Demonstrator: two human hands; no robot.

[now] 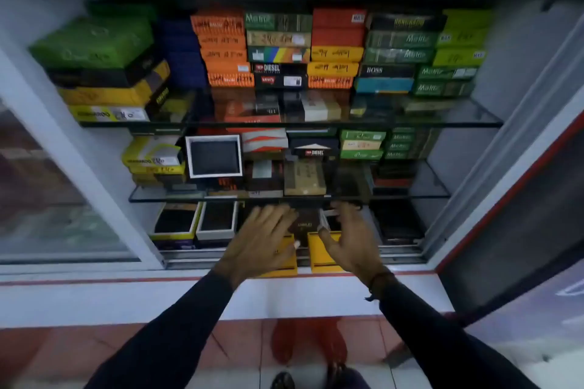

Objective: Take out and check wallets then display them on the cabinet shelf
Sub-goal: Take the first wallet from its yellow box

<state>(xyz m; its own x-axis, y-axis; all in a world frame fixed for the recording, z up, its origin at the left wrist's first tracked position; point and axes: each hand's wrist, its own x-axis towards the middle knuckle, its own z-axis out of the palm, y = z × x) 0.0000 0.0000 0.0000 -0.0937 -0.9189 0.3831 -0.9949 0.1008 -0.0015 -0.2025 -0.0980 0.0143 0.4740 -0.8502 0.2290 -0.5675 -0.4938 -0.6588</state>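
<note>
A dark brown wallet [306, 226] stands in the bottom compartment of the cabinet, between the two hands, its face toward the camera and faint pale lettering across it; its outline is too blurred and too covered to tell which way its long axis runs. The left hand [264, 238] lies over the wallet's left side with its fingers [278, 215] spread apart and stretched forward, the thumb down near the wallet's lower left corner; whether they press on the wallet or only hover in front of it cannot be told. The right hand [352, 235] is at the wallet's right edge, its fingers loosely curled and apart, the thumb near the edge and the other fingertips up by a small white-rimmed box [330, 221] just beside the wallet; motion blur hides whether anything is gripped. Below the hands, two yellow boxes [320, 254] sit at the front lip of the bottom shelf, one under each hand. To the left on the same shelf stand two open boxes [196, 224] with dark wallets lying flat inside. The glass shelf [164, 196] above carries more boxes, among them a white-framed open box [215, 156] tilted up to show a dark wallet.
</note>
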